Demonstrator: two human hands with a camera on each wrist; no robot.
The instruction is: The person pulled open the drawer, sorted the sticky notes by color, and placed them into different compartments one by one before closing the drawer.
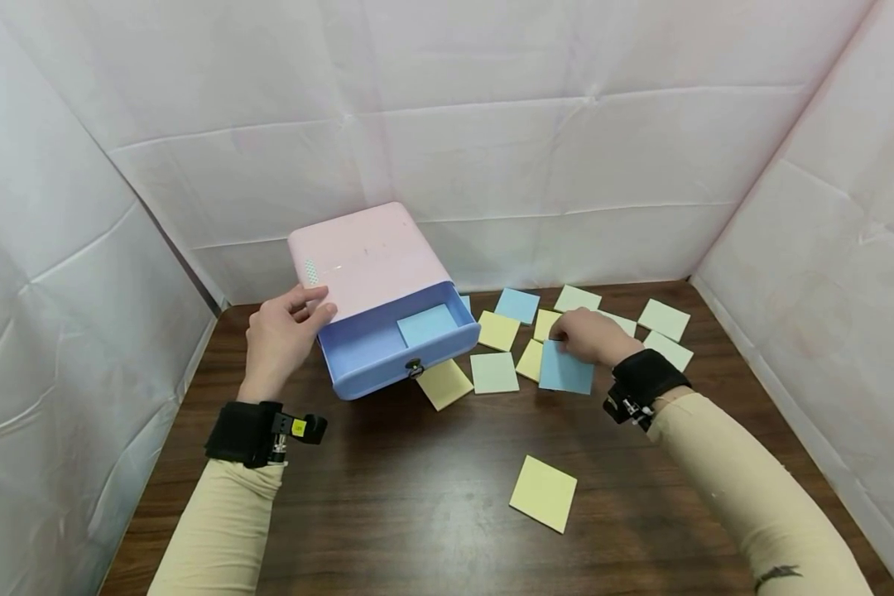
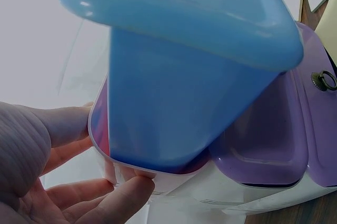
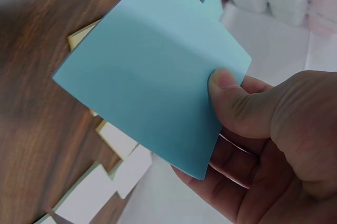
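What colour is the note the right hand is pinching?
Light blue. The note held by the right hand shows best in the right wrist view.

Glossy plastic drawer (image 1: 387, 352) (matt paper notes (image 1: 566, 368))

Setting: a staged recording booth rather than a lived-in room. White creased sheeting (image 1: 492, 124) screens the far side and both flanks, closing in a dark wood-grain worktop (image 1: 387, 497). Furnishings are desk stationery only: a pink storage box (image 1: 365, 257) with a blue drawer (image 1: 387, 352) at left, and pastel sticky notes (image 1: 544, 492) scattered on the right. Camera straps (image 1: 242, 432) show on both wrists.
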